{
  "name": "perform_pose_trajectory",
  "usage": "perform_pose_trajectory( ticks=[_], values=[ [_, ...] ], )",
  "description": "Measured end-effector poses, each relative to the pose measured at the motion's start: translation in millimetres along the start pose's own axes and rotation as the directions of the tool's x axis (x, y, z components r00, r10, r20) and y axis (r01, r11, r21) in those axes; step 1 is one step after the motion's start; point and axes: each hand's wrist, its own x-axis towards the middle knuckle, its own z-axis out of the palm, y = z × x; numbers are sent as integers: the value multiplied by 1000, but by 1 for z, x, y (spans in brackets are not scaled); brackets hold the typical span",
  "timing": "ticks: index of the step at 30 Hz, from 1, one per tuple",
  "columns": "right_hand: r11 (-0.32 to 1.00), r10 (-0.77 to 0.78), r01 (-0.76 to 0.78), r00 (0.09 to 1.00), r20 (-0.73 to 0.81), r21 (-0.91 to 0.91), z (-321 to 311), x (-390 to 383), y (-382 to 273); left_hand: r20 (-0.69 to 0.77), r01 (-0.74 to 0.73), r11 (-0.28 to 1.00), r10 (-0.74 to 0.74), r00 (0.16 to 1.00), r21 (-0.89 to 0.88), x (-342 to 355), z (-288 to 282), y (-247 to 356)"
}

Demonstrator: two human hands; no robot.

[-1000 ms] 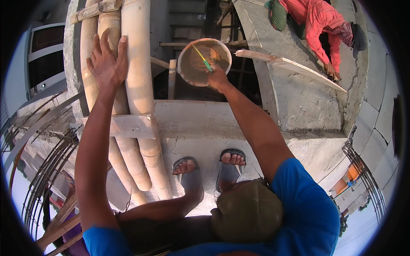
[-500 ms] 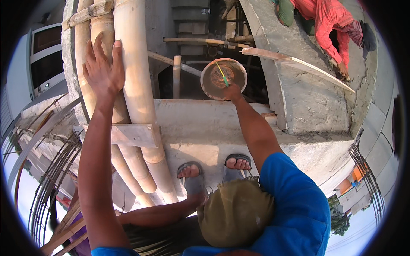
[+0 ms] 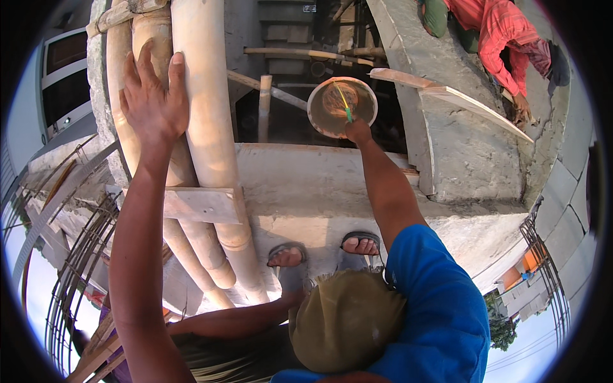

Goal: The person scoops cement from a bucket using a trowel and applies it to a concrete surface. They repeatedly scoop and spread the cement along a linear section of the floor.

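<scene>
My left hand (image 3: pixel 153 105) lies with fingers spread on thick bamboo poles (image 3: pixel 198 102) at the left. At centre, my right hand (image 3: pixel 358 131) is closed by the near rim of a round bucket (image 3: pixel 310 108). A thin yellow-and-green handle (image 3: pixel 344 99) runs across the bucket's mouth into that hand. Reddish-brown residue shows inside the bucket, though I cannot tell what it is. The bucket hangs over a dark opening. My right arm has a blue sleeve (image 3: pixel 434 287).
Two sandalled feet (image 3: pixel 287 255) stand on a concrete ledge (image 3: pixel 306 220). A thin board (image 3: pixel 472 105) slants over the concrete at the right, near a co-worker in a red shirt (image 3: pixel 491 32). Steel rebar (image 3: pixel 76 274) rises at the lower left. Concrete steps (image 3: pixel 287 32) lie beyond the opening.
My right hand and the bucket have shifted slightly away and to the right. My left hand stays on the bamboo. The view has moved a little.
</scene>
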Motion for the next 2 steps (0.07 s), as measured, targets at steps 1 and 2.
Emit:
perform_pose_trajectory(
  ticks=[1, 2],
  values=[
    [997, -53, 54, 998, 26, -60, -2, 2, -2, 0, 1, 1000, -1, 1000, -3, 0, 0, 0],
    [987, -103, 109, 993, 55, -117, -5, 3, -4, 1, -1, 1000, 1, 1000, -2, 1, 0, 0]
  ],
)
